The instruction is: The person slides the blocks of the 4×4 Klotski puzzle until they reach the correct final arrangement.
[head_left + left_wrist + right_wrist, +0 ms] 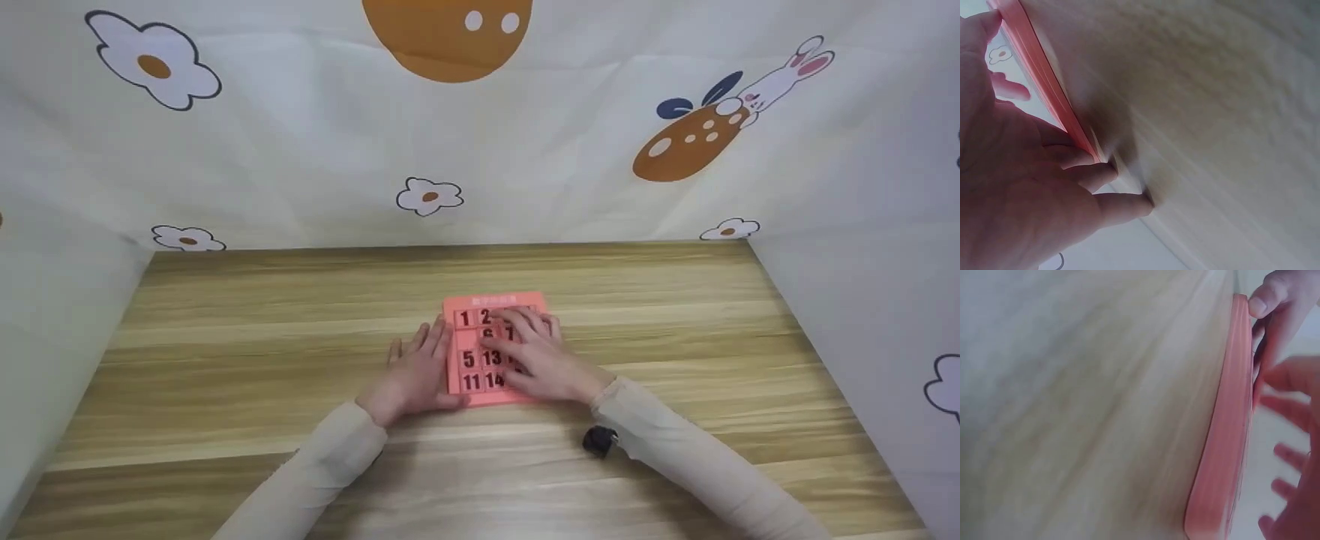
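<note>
A pink sliding number puzzle (459, 399) lies flat on the wooden table. Its tiles carry dark numbers, among them 1, 2, 5, 13, 11 and 14, and a bare slot shows under the 1. Along the puzzle's left side rests my left hand (412, 375), fingers fairly straight, thumb at the near left corner. In the left wrist view its fingertips are by the pink edge (1044, 73). My right hand (551, 360) spreads over the right half, fingertips on or close over the tiles, hiding several of them. The right wrist view shows its fingers (1286, 489) extended beside the puzzle's thick side.
Wood-grain tabletop (247, 337) surrounds the puzzle. A pale printed cloth (315, 150) with flowers and a rabbit stands behind and at both sides. Below the right sleeve (675, 435) is a small black object (598, 441).
</note>
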`<state>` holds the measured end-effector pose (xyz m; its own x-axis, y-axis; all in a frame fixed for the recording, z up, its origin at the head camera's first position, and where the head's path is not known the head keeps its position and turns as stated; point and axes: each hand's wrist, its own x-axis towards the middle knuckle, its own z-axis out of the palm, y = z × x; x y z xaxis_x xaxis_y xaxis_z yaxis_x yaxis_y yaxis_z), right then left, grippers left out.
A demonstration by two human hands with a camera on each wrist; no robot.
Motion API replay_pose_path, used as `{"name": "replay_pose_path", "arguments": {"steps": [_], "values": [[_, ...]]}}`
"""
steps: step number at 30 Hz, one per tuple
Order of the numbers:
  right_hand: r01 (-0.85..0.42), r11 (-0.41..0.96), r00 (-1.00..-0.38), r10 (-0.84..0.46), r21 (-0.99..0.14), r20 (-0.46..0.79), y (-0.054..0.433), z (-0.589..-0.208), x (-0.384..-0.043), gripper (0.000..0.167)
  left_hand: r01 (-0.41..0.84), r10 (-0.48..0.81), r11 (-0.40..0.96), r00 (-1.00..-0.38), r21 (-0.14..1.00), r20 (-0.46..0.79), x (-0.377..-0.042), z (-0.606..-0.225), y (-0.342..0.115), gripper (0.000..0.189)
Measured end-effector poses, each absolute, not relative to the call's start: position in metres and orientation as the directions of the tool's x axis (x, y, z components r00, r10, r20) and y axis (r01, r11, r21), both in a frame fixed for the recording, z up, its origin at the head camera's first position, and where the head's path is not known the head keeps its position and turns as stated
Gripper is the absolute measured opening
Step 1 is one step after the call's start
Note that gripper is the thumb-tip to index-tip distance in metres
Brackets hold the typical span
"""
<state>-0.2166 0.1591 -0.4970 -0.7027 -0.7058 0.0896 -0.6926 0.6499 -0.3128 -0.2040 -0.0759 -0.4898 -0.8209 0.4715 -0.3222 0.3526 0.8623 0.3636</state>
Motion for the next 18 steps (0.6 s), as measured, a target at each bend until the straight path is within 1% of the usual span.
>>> {"name": "replay_pose_path", "arguments": {"steps": [2, 4, 6, 13, 16, 18], "values": [[-0.664, 0.682, -0.736, -0.668, -0.305, 0.109, 0.1604, -0.4978, -0.2178, 0.047, 0.352, 0.471, 0.863, -0.821, 0.363, -0.323, -0.2036, -0.4895, -0.0759, 0.111], [-0.644, 0.703, -0.756, -0.644, -0.302, 0.115, 0.1613, -0.4983, -0.2186, 0.046, 0.355, 0.474, 0.861, -0.821, 0.365, -0.318, -0.2032, -0.4893, -0.076, 0.111], [-0.644, 0.703, -0.755, -0.647, -0.302, 0.106, 0.1614, -0.4982, -0.2192, 0.046, 0.354, 0.472, 0.862, -0.82, 0.362, -0.322, -0.2031, -0.4889, -0.0761, 0.111], [-0.66, 0.684, -0.715, -0.698, -0.312, -0.017, 0.1606, -0.4984, -0.2209, 0.054, 0.358, 0.474, 0.864, -0.814, 0.353, -0.335, -0.2042, -0.4884, -0.0761, 0.11], [-0.649, 0.686, -0.722, -0.692, -0.329, -0.017, 0.1633, -0.4985, -0.2225, 0.052, 0.358, 0.475, 0.864, -0.812, 0.353, -0.339, -0.2046, -0.4885, -0.0756, 0.111], [-0.636, 0.696, -0.744, -0.667, -0.334, 0.028, 0.1665, -0.4976, -0.2242, 0.049, 0.357, 0.475, 0.864, -0.811, 0.355, -0.341, -0.2048, -0.4883, -0.0752, 0.111]]}}
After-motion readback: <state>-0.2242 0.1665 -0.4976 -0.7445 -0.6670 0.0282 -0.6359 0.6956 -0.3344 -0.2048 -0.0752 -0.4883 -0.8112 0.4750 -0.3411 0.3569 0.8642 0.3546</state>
